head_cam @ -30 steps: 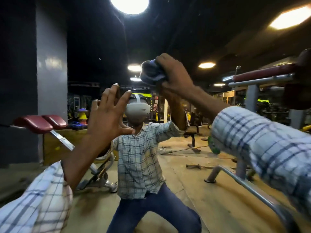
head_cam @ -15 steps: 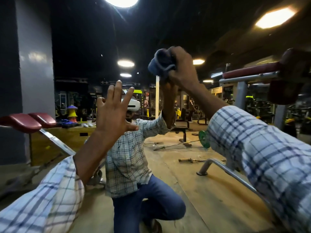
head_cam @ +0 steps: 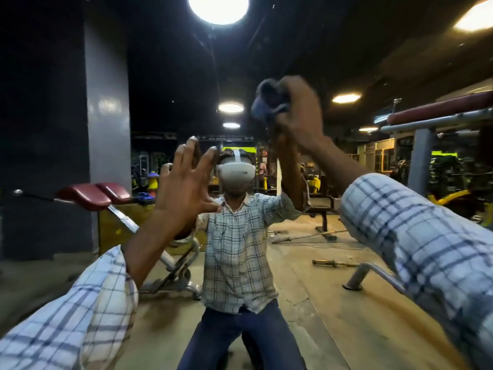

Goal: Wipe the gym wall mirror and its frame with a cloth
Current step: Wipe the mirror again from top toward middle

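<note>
- My right hand [head_cam: 301, 113] is smeared by blur, so I cannot trace where each finger lies.
- The cloth [head_cam: 268, 102] is blurred as well. Part of it is tucked under my fingers and hidden, and its folds and edges are hard to make out.
- The mirror [head_cam: 165, 76] runs past every edge of the view, so I cannot tell where its frame is.
- My plaid sleeves [head_cam: 416, 236] are cut off at the bottom and right edges.
- My reflection [head_cam: 237, 252] crouches in the glass with a white headset [head_cam: 236, 173] over the face. My left hand [head_cam: 184, 185] covers part of its shoulder.
- My right hand grips the cloth with its fingers curled round the wad. It is raised high, right of centre and above the reflected headset.
- The cloth sits at the upper-left side of that hand, between my fingers and the glass, and bulges out beyond them.
- I cannot tell whether the cloth is pressed against the mirror.
- My left hand holds nothing. Its fingers are straight and spread wide, palm toward the mirror, and the fingertips seem to meet their reflected tips.
- That hand is lower and to the left, well apart from the cloth.
- The cloth is a dark blue lump, and its longer run is roughly up and down. It has no clear end that points anywhere.
</note>
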A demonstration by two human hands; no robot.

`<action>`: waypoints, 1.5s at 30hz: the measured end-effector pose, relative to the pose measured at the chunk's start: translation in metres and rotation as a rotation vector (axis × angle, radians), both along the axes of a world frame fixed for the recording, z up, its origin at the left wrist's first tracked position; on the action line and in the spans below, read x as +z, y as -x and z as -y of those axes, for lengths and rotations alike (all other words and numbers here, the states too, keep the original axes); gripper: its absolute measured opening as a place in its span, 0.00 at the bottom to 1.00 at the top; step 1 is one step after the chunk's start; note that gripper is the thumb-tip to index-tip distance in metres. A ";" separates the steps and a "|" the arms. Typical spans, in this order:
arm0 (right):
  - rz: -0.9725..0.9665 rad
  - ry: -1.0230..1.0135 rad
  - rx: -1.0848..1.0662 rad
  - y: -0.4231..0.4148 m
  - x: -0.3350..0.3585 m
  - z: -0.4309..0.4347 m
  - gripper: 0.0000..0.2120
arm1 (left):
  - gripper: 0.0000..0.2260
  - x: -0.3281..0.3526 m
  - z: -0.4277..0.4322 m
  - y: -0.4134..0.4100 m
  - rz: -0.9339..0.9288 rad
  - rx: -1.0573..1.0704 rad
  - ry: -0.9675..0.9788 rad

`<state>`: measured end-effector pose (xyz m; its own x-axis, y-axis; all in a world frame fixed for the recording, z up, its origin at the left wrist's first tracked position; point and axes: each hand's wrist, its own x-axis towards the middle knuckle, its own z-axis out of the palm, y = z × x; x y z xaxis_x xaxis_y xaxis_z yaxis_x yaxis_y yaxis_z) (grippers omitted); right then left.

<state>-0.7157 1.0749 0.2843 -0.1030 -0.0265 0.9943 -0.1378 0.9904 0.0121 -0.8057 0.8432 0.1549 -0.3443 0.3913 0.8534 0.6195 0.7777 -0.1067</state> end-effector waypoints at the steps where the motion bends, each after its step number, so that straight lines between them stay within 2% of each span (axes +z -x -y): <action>1: -0.079 0.134 0.017 -0.006 0.008 -0.011 0.12 | 0.60 -0.001 0.001 0.002 0.003 -0.005 -0.009; 3: -0.181 0.298 0.044 0.002 0.005 -0.015 0.12 | 0.60 -0.005 0.004 0.006 0.022 -0.016 -0.040; 4: -0.173 0.283 0.064 0.012 -0.008 -0.004 0.12 | 0.60 -0.007 0.006 0.008 0.034 -0.021 -0.053; 5: -0.107 0.203 0.116 0.025 -0.025 0.012 0.13 | 0.60 -0.010 0.009 0.010 0.043 -0.024 -0.065; 8: 0.183 -0.255 0.149 0.051 -0.077 0.044 0.18 | 0.61 -0.015 0.018 0.015 0.074 -0.028 -0.086; 9: 0.217 -0.312 0.147 0.052 -0.081 0.042 0.18 | 0.61 -0.016 0.020 0.016 0.081 -0.025 -0.076; 12: 0.141 -0.228 0.164 0.044 -0.069 0.026 0.15 | 0.61 -0.019 0.024 0.020 0.078 -0.028 -0.070; 14: 0.055 -0.124 0.146 0.046 -0.073 0.025 0.17 | 0.61 -0.020 0.023 0.021 0.081 -0.038 -0.083; 16: 0.051 -0.041 0.171 0.054 -0.092 0.037 0.19 | 0.61 -0.020 0.022 0.022 0.090 -0.053 -0.097; 17: 0.083 -0.066 0.182 0.058 -0.104 0.044 0.19 | 0.61 -0.020 0.021 0.023 0.094 -0.057 -0.100; 20: 0.255 -0.303 0.186 0.060 -0.128 0.047 0.21 | 0.61 -0.020 0.022 0.026 0.098 -0.067 -0.092; 22: 0.259 -0.307 0.184 0.054 -0.117 0.033 0.21 | 0.61 -0.022 0.023 0.027 0.102 -0.076 -0.094; 25: 0.038 -0.029 0.210 0.054 -0.110 0.019 0.17 | 0.60 -0.023 0.023 0.026 0.106 -0.084 -0.101; 27: -0.007 0.088 0.262 0.059 -0.132 0.031 0.14 | 0.60 -0.026 0.022 0.026 0.115 -0.073 -0.106; 31: 0.327 -0.336 0.227 0.057 -0.186 0.047 0.19 | 0.60 -0.037 0.026 0.029 0.121 -0.076 -0.097; 32: 0.334 -0.343 0.225 0.053 -0.184 0.039 0.19 | 0.60 -0.039 0.027 0.030 0.121 -0.080 -0.097; 34: 0.232 -0.197 0.248 0.044 -0.177 0.019 0.20 | 0.61 -0.042 0.030 0.030 0.123 -0.075 -0.090; 37: -0.009 0.141 0.269 0.038 -0.188 0.008 0.19 | 0.62 -0.048 0.031 0.030 0.135 -0.069 -0.088; 38: -0.017 0.190 0.275 0.038 -0.197 0.012 0.18 | 0.63 -0.050 0.030 0.029 0.140 -0.069 -0.092; 39: 0.053 0.149 0.285 0.038 -0.209 0.018 0.18 | 0.63 -0.053 0.030 0.028 0.144 -0.067 -0.093; 42: 0.417 -0.296 0.184 0.030 -0.249 0.020 0.25 | 0.66 -0.059 0.034 0.026 0.156 -0.057 -0.068; 43: 0.444 -0.360 0.148 0.024 -0.252 0.010 0.27 | 0.67 -0.061 0.036 0.026 0.160 -0.051 -0.057; 45: 0.342 -0.249 0.140 0.011 -0.248 -0.017 0.27 | 0.68 -0.065 0.038 0.027 0.158 -0.039 -0.041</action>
<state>-0.7265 1.0920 0.0362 -0.4037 -0.2982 0.8650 -0.3079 0.9345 0.1785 -0.8324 0.8048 0.0901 -0.4609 0.3724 0.8055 0.6555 0.7547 0.0261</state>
